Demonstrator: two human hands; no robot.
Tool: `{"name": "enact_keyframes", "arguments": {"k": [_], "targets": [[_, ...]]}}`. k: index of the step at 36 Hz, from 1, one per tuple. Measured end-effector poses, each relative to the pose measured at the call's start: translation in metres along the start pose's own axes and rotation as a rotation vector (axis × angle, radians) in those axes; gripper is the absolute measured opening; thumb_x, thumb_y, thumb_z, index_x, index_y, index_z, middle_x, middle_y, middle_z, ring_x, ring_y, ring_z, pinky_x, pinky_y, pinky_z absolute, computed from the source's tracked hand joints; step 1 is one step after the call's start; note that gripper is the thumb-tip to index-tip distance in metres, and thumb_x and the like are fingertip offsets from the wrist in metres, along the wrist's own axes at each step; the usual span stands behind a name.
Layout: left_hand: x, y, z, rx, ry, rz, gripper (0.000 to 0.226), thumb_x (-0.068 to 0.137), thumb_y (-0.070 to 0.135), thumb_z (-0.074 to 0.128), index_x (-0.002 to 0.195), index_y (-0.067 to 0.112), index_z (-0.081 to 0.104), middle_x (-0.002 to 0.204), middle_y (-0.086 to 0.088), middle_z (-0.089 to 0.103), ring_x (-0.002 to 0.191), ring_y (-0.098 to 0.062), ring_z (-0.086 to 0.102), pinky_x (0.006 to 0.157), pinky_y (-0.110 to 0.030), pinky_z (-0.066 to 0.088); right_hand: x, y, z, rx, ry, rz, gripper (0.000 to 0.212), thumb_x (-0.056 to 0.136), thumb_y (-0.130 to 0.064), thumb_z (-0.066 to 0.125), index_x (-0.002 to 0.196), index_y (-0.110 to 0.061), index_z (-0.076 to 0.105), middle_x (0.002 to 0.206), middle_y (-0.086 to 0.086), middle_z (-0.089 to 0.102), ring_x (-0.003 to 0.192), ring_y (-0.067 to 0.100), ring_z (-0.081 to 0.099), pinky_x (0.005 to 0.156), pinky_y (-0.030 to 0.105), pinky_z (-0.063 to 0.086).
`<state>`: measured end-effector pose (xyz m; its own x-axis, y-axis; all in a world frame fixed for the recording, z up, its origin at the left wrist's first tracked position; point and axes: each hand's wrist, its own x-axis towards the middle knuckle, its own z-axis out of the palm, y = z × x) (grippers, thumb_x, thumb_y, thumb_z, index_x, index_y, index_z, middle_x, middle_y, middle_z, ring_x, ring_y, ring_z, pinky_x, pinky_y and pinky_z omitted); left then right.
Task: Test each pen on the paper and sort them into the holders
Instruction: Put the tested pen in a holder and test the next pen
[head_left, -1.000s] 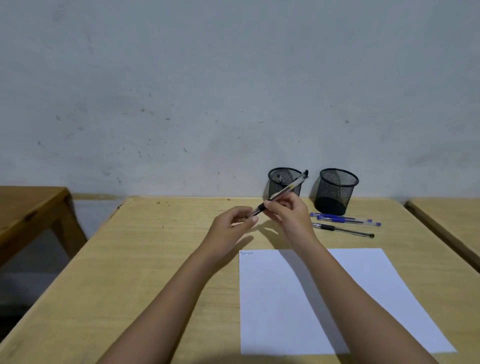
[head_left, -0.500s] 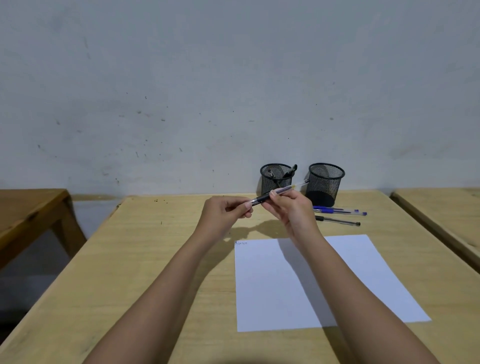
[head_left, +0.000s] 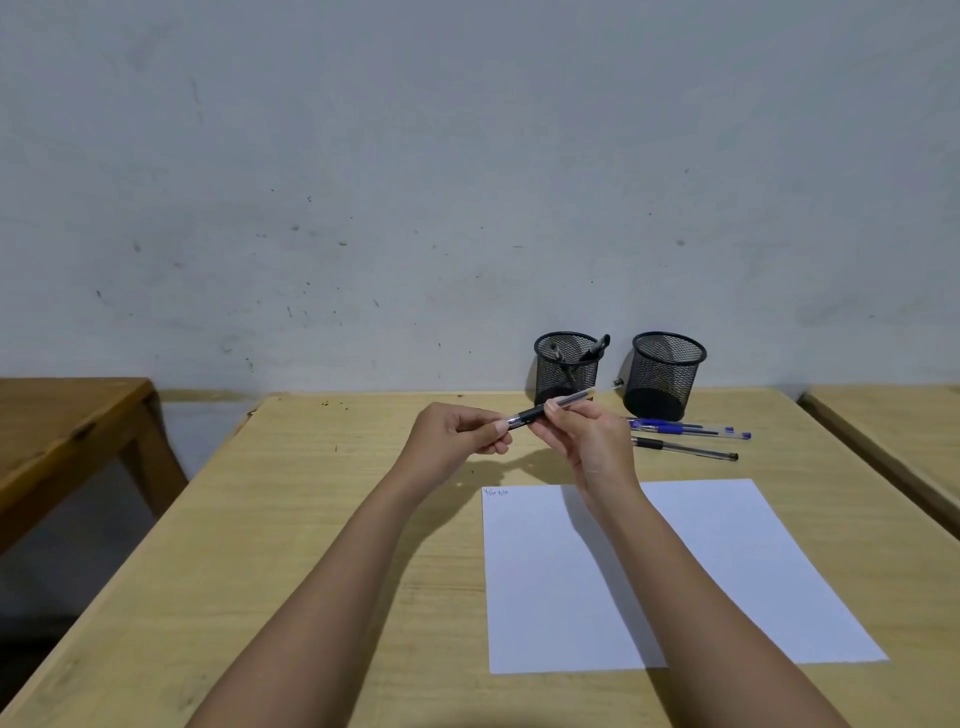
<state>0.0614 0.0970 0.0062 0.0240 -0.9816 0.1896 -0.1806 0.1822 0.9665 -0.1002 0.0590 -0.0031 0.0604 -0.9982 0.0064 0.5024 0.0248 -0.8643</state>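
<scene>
1. Pen (head_left: 540, 412) in air, just beyond paper's (head_left: 727, 571) far edge.
2. Right hand (head_left: 592, 441) pinches barrel; left hand (head_left: 452, 439) pinches tip end.
3. Likely light, stiff, smooth; best held at black grip.

Place: looking like a classroom or study room.
Desks: a wooden surface (head_left: 311, 519) is sitting between a left desk (head_left: 62, 415) and a right desk (head_left: 893, 421).
Wall: a bare grey wall (head_left: 467, 156) is standing behind.
Things: paper (head_left: 737, 571) and two pen holders (head_left: 566, 371) (head_left: 665, 379) are sitting on top.
</scene>
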Motion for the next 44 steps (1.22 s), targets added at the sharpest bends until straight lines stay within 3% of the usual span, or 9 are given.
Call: {"name": "enact_keyframes", "arguments": {"k": [5, 8, 14, 16, 21, 27, 37, 41, 44], "targets": [[0.0, 0.0, -0.006, -0.041, -0.005, -0.072, 0.015, 0.087, 0.004, 0.061, 0.096, -0.005, 0.07, 0.072, -0.007, 0.068, 0.063, -0.008, 0.064, 0.068, -0.016, 0.055, -0.001, -0.003, 0.001, -0.016, 0.019, -0.021, 0.007, 0.083, 0.002, 0.061, 0.076, 0.002, 0.061, 0.065, 0.004, 0.068, 0.064, 0.013, 0.069, 0.06, 0.019, 0.056], [-0.006, -0.013, -0.04, -0.16, 0.171, -0.177, 0.016, 0.087, 0.003, 0.06, 0.097, -0.005, 0.069, 0.074, -0.007, 0.07, 0.061, -0.008, 0.065, 0.06, -0.013, 0.052, 0.007, -0.027, -0.029, 0.066, 0.18, -0.072, 0.014, 0.087, -0.002, 0.057, 0.074, -0.008, 0.056, 0.055, -0.008, 0.067, 0.061, 0.006, 0.068, 0.047, 0.018, 0.053], [-0.008, -0.049, -0.054, -0.004, 0.341, -0.2, 0.012, 0.086, 0.005, 0.064, 0.091, -0.003, 0.071, 0.073, -0.01, 0.067, 0.068, -0.015, 0.062, 0.069, -0.02, 0.053, 0.016, -0.03, -0.047, -0.07, 0.084, -0.172, 0.011, 0.085, 0.006, 0.057, 0.08, -0.003, 0.059, 0.064, -0.002, 0.071, 0.068, 0.009, 0.068, 0.07, 0.018, 0.057], [-0.003, -0.052, -0.043, 0.078, 0.329, -0.157, 0.007, 0.084, 0.007, 0.066, 0.086, 0.006, 0.073, 0.081, -0.008, 0.07, 0.075, -0.015, 0.063, 0.075, -0.024, 0.05, 0.015, -0.021, -0.039, -0.097, 0.04, -0.168, 0.013, 0.082, 0.009, 0.059, 0.08, -0.003, 0.058, 0.071, 0.004, 0.069, 0.07, 0.012, 0.067, 0.071, 0.021, 0.058], [0.002, -0.056, -0.03, 0.423, 0.212, -0.025, 0.008, 0.084, 0.014, 0.067, 0.09, 0.012, 0.071, 0.089, 0.007, 0.065, 0.083, 0.002, 0.058, 0.068, -0.001, 0.04, 0.017, -0.01, -0.041, -0.254, 0.025, -0.22, 0.023, 0.076, 0.014, 0.063, 0.068, -0.007, 0.061, 0.076, 0.014, 0.063, 0.079, 0.029, 0.063, 0.082, 0.037, 0.055], [0.005, -0.064, -0.026, 0.558, 0.189, 0.034, 0.011, 0.084, 0.009, 0.066, 0.094, 0.008, 0.071, 0.094, -0.004, 0.062, 0.087, -0.015, 0.058, 0.074, -0.008, 0.041, 0.013, -0.008, -0.043, -0.385, 0.03, -0.216, 0.029, 0.073, 0.009, 0.066, 0.059, -0.016, 0.061, 0.074, 0.012, 0.065, 0.081, 0.03, 0.06, 0.083, 0.044, 0.049], [-0.005, -0.041, -0.032, 0.663, 0.131, 0.05, 0.029, 0.091, 0.023, 0.058, 0.117, 0.011, 0.06, 0.12, 0.0, 0.055, 0.099, -0.003, 0.047, 0.071, 0.004, 0.032, -0.002, 0.002, -0.021, -0.425, -0.081, -0.127, 0.011, 0.087, -0.003, 0.058, 0.078, -0.006, 0.053, 0.067, 0.002, 0.06, 0.064, 0.015, 0.065, 0.06, 0.02, 0.055], [-0.031, -0.027, -0.024, 0.682, 0.062, 0.06, 0.04, 0.092, 0.036, 0.053, 0.126, 0.015, 0.054, 0.129, 0.004, 0.053, 0.118, -0.008, 0.047, 0.09, -0.014, 0.034, -0.007, 0.012, -0.01, -0.295, -0.149, -0.008, 0.009, 0.092, -0.008, 0.051, 0.093, -0.001, 0.058, 0.08, 0.01, 0.066, 0.074, 0.015, 0.068, 0.059, 0.02, 0.056], [-0.054, -0.027, -0.011, 0.771, -0.143, 0.012, 0.06, 0.091, 0.053, 0.045, 0.141, 0.021, 0.037, 0.15, 0.006, 0.033, 0.14, -0.011, 0.027, 0.112, -0.032, 0.028, -0.009, 0.022, -0.004, -0.271, -0.125, 0.004, 0.016, 0.089, -0.005, 0.057, 0.101, 0.005, 0.059, 0.084, 0.014, 0.066, 0.077, 0.016, 0.067, 0.069, 0.021, 0.058]]}}
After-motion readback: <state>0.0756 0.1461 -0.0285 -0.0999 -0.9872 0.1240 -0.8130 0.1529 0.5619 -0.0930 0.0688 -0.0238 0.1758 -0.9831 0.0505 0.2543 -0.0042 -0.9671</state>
